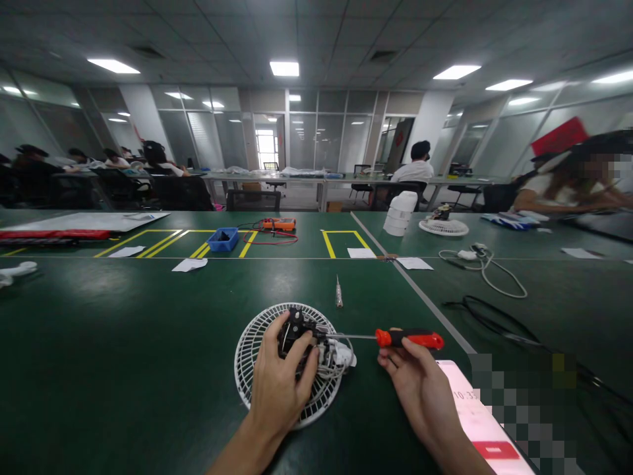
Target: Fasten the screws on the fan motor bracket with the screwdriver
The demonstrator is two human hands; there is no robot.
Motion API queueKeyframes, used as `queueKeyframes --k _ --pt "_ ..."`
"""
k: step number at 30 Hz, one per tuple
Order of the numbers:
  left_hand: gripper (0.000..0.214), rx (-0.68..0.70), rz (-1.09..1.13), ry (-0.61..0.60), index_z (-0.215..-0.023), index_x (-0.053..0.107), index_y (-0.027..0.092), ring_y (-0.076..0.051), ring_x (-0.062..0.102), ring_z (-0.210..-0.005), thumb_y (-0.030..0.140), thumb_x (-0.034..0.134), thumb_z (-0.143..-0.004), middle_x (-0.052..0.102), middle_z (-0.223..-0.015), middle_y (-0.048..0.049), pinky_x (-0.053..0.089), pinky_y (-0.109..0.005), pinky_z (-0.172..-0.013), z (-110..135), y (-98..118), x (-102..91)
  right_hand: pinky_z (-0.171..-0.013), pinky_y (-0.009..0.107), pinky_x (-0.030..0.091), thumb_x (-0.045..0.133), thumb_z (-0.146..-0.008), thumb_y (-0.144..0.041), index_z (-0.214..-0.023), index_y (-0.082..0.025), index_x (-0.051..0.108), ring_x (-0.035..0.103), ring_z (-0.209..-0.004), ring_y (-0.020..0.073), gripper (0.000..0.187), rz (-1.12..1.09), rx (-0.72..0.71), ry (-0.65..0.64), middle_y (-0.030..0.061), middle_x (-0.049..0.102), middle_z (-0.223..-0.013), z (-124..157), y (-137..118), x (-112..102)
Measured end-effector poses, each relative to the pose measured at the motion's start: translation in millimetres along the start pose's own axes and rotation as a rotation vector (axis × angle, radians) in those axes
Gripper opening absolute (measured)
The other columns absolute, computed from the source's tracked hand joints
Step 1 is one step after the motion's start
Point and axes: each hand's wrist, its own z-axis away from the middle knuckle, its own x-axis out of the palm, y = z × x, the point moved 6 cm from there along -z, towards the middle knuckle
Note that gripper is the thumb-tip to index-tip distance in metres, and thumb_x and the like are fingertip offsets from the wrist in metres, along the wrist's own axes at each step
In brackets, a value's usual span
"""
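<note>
A white round fan grille (246, 359) lies flat on the green table in front of me, with a black motor assembly (295, 324) and white wiring (332, 369) on top. My left hand (285, 379) grips the motor assembly from the near side, fingers curled around its black housing. In my right hand (420, 376) is a screwdriver (409, 338) with a red and black handle. It is held level, and its shaft points left to the motor's side; whether the tip sits in a screw is too small to tell.
Beyond the grille lies a small clear-handled screwdriver (339, 295). A lit phone (477, 415) rests by my right forearm. Farther back are a blue bin (222, 239), an orange multimeter (279, 224), stacked white cups (399, 214) and another fan grille (444, 227). Black cables (499, 323) cross the right side.
</note>
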Motion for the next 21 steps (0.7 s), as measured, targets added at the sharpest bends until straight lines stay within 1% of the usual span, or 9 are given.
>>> queueKeyframes --k 3,5,7,10,14,16,18,21 --pt "0.022 -0.008 -0.001 0.012 -0.114 0.068 0.021 -0.031 0.053 -0.131 0.023 0.065 -0.092 0.041 -0.147 -0.0142 0.056 -0.049 -0.103 0.2 1.1 0.1 -0.053 0.028 0.045 0.094 -0.061 -0.044 -0.069 -0.023 0.062 0.046 -0.056 0.0134 0.039 0.043 -0.056 0.039 -0.0043 0.054 -0.058 -0.1 1.4 -2.9" --pt "0.023 -0.009 -0.001 0.013 -0.114 0.067 0.021 -0.031 0.053 -0.131 0.023 0.066 -0.091 0.042 -0.147 -0.0144 0.056 -0.049 -0.103 0.7 1.7 0.7 -0.050 0.026 0.042 0.093 -0.063 -0.048 -0.068 -0.023 0.061 0.041 -0.053 0.0121 0.041 0.061 -0.054 0.053 -0.0046 0.052 -0.057 -0.8 6.1 -3.7" --pt "0.023 -0.006 -0.002 0.017 -0.114 0.067 0.021 -0.030 0.053 -0.130 0.022 0.066 -0.091 0.042 -0.147 -0.0144 0.056 -0.048 -0.102 1.1 2.2 1.2 -0.047 0.025 0.041 0.092 -0.064 -0.052 -0.065 -0.023 0.060 0.040 -0.053 0.0120 0.043 0.064 -0.011 0.056 -0.0038 0.052 -0.056 -2.1 13.4 -4.6" --pt "0.022 -0.004 -0.008 0.022 -0.113 0.067 0.022 -0.030 0.053 -0.130 0.022 0.066 -0.091 0.042 -0.147 -0.0138 0.056 -0.047 -0.101 1.1 1.9 1.8 -0.049 0.025 0.045 0.091 -0.065 -0.053 -0.062 -0.022 0.060 0.044 -0.053 0.0126 0.044 0.074 0.046 0.067 -0.0027 0.053 -0.054 -3.9 21.5 -7.5" --pt "0.022 -0.006 -0.009 0.013 -0.114 0.067 0.023 -0.030 0.053 -0.131 0.023 0.064 -0.092 0.042 -0.147 -0.0131 0.057 -0.046 -0.101 1.0 1.1 2.7 -0.054 0.025 0.050 0.094 -0.061 -0.051 -0.066 -0.022 0.065 0.053 -0.057 0.0141 0.041 0.077 0.038 0.096 -0.0009 0.060 -0.057 -3.5 18.9 -11.1" --pt "0.023 -0.003 -0.007 0.011 -0.115 0.067 0.024 -0.030 0.052 -0.131 0.023 0.064 -0.092 0.042 -0.147 -0.0131 0.057 -0.046 -0.100 1.0 1.0 2.8 -0.059 0.027 0.054 0.096 -0.057 -0.048 -0.070 -0.022 0.069 0.061 -0.063 0.0166 0.040 0.063 0.043 0.108 0.0011 0.067 -0.064 -1.9 15.2 -11.2" --pt "0.023 0.003 -0.008 0.013 -0.115 0.067 0.023 -0.030 0.052 -0.131 0.022 0.064 -0.092 0.042 -0.146 -0.0135 0.057 -0.046 -0.100 0.7 1.1 2.6 -0.066 0.030 0.057 0.098 -0.052 -0.043 -0.075 -0.022 0.072 0.067 -0.074 0.0204 0.040 0.036 0.058 0.106 0.0033 0.074 -0.076 -0.4 11.7 -9.9" --pt "0.021 0.004 -0.003 0.025 -0.113 0.066 0.023 -0.030 0.054 -0.128 0.021 0.065 -0.092 0.045 -0.144 -0.0141 0.056 -0.048 -0.099 -1.1 0.9 1.0 -0.074 0.034 0.060 0.099 -0.045 -0.034 -0.077 -0.023 0.074 0.071 -0.089 0.0245 0.042 -0.030 0.088 0.086 0.0034 0.077 -0.089 0.9 9.0 -7.0"
